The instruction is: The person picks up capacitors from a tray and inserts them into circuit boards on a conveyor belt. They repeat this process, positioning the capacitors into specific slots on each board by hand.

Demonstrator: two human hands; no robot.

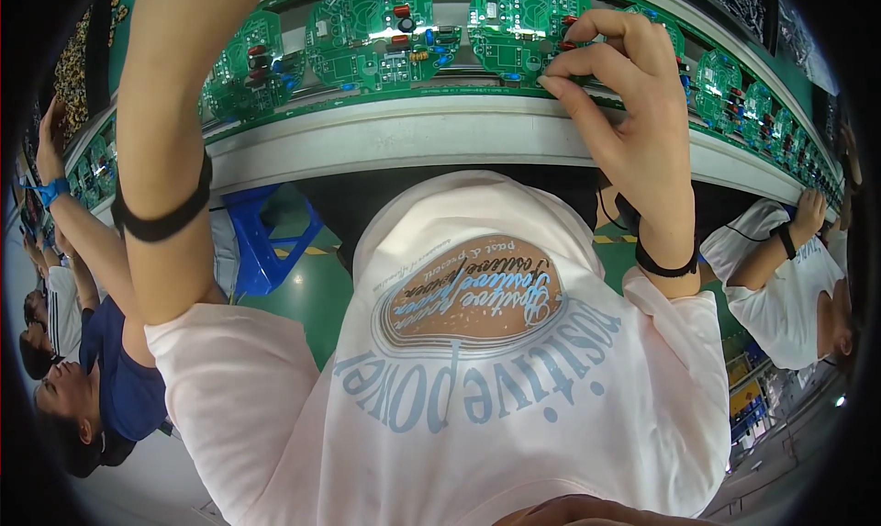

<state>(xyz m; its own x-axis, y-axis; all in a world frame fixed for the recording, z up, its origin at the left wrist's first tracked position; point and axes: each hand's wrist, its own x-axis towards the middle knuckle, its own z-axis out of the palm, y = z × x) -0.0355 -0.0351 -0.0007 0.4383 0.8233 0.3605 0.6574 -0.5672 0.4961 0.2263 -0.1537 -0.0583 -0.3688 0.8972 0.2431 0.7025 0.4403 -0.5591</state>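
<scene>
My right hand (638, 104) is over a green circuit board (505, 30) in the row on the rail. Its thumb and index fingertips come together at the board's right edge, and anything between them is too small or hidden to make out. Two small red components (569, 45) sit by its bent fingers. My left forearm (165, 113) reaches up across the left side and out of the top edge, so the left hand is out of view. Near that arm lie another board (372, 53) with red, blue and dark components and a further board (248, 81) partly behind the arm.
A pale metal rail (404, 136) runs along the near side of the boards. More boards (720, 81) continue to the right. Bins of small parts (739, 3) stand beyond the line. Below is a blue stool (262, 241). Co-workers sit at left (119, 342) and right (780, 278).
</scene>
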